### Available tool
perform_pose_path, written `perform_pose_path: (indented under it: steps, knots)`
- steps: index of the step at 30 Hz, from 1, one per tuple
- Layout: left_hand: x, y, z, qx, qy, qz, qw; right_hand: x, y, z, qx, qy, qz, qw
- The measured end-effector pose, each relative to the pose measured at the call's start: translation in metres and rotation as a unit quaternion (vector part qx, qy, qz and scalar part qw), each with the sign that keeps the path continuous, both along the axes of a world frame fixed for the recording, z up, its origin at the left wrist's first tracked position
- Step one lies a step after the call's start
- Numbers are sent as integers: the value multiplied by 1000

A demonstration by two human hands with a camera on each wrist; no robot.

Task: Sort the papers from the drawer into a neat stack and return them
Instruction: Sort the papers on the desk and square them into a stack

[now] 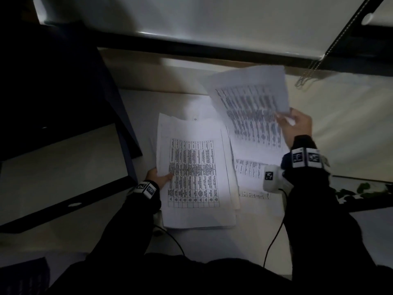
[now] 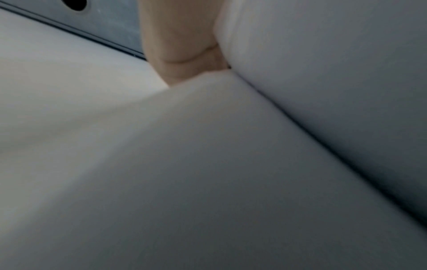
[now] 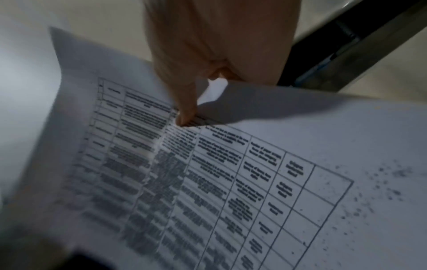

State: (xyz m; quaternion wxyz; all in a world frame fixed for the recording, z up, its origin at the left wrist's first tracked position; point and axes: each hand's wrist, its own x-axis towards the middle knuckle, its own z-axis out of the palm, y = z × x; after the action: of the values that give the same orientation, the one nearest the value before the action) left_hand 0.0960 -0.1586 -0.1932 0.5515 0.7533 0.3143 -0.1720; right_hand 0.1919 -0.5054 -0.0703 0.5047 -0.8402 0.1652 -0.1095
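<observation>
A stack of white sheets printed with tables lies on the pale desk in the head view. My left hand grips its left edge, thumb on top of the page. In the left wrist view only a finger and blurred white paper show. My right hand pinches the right edge of a loose printed sheet and holds it tilted above the desk. The right wrist view shows my thumb pressed on that sheet. More sheets lie under it.
An open dark drawer with a pale floor sits at the left. A dark cabinet side rises beside it. A blind cord hangs at the upper right. Black cables run from my wrists. Green leaves lie at the right.
</observation>
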Motion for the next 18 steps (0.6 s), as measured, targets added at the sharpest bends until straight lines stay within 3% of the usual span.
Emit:
perform_pose_path:
  steps: [4, 7, 12, 18]
  knots:
    - [-1, 0, 0, -1, -8, 4, 1000, -18, 4, 45, 130, -106, 14, 986]
    - [0, 0, -1, -2, -7, 1, 1000, -29, 9, 47, 199, -117, -25, 973]
    - [1, 3, -8, -2, -8, -15, 1000, -45, 32, -10, 163, 67, -52, 983]
    - [7, -3, 1, -55, -3, 70, 996, -68, 80, -100, 49, 239, 12, 970]
